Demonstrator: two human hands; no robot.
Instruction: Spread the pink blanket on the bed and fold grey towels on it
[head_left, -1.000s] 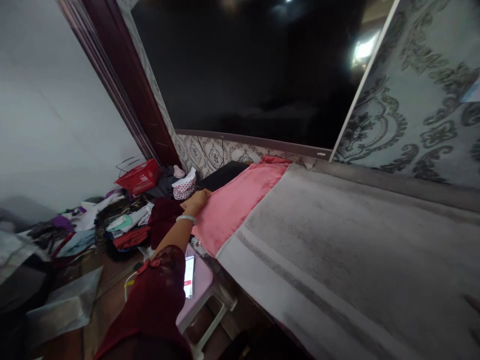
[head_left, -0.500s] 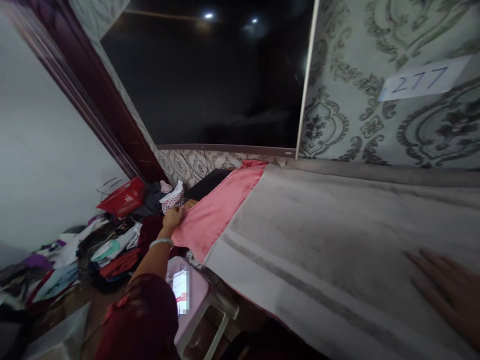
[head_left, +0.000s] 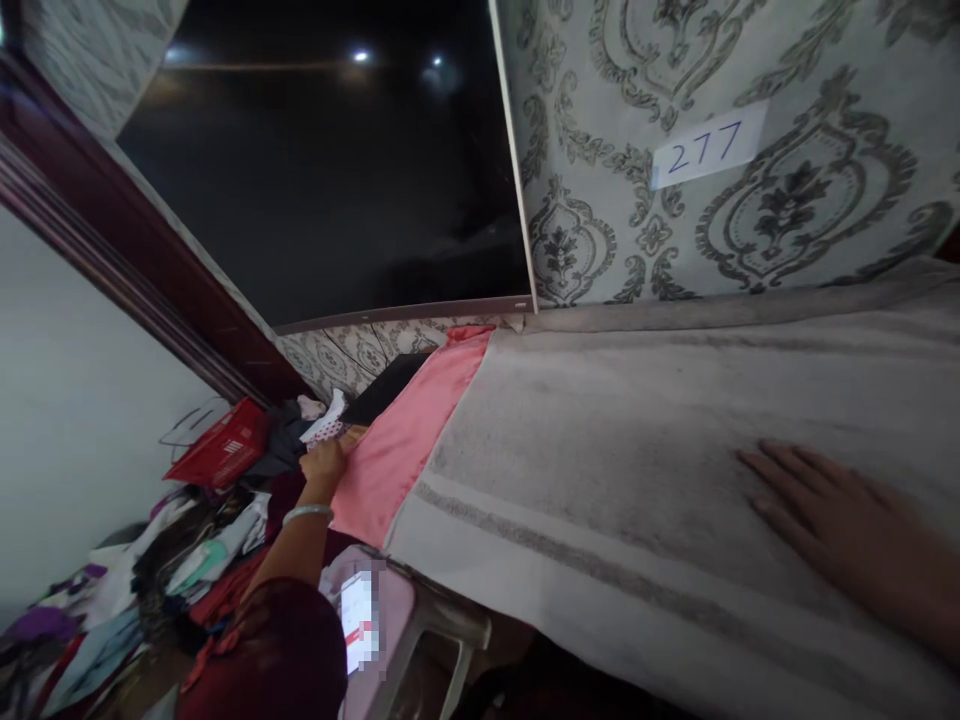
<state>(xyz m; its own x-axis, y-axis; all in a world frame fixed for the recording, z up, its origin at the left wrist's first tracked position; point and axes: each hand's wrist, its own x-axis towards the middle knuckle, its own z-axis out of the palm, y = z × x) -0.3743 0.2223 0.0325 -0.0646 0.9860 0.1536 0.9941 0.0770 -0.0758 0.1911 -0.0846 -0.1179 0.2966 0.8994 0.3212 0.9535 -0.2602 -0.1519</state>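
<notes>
1. Two hands are in view, both the person's own. The left hand [head_left: 328, 462], with one silver bangle [head_left: 307, 513] on its wrist and a dark red sleeve [head_left: 270, 650] behind it, is at the far left edge of the pink cloth [head_left: 397, 440]. Its fingers are curled at that edge; whether they pinch the fabric I cannot tell.
2. The right hand [head_left: 847, 525] lies palm down with fingers spread and flat on the grey towel with darker stripes [head_left: 637, 480], towards its right part.
3. Two cloths are spread out: the one grey towel covers most of the surface, and the one pink cloth lies under it, showing as a strip along its left side.
4. The towel's near edge hangs over the front of the surface; its far edge runs against the patterned grey wallpaper [head_left: 600, 200]. Between the two hands the towel lies bare.
5. On the wall are one large dark screen [head_left: 330, 170] and one white paper label reading 277 [head_left: 709, 145].
6. Left of the pink cloth the floor is crowded: one red plastic basket [head_left: 221, 450] and a loose heap of mixed clothes [head_left: 195, 560], too jumbled to count.
7. One pale pink plastic stool [head_left: 405, 610] stands just below the towel's left corner, with one lit phone [head_left: 358, 620] on it.
</notes>
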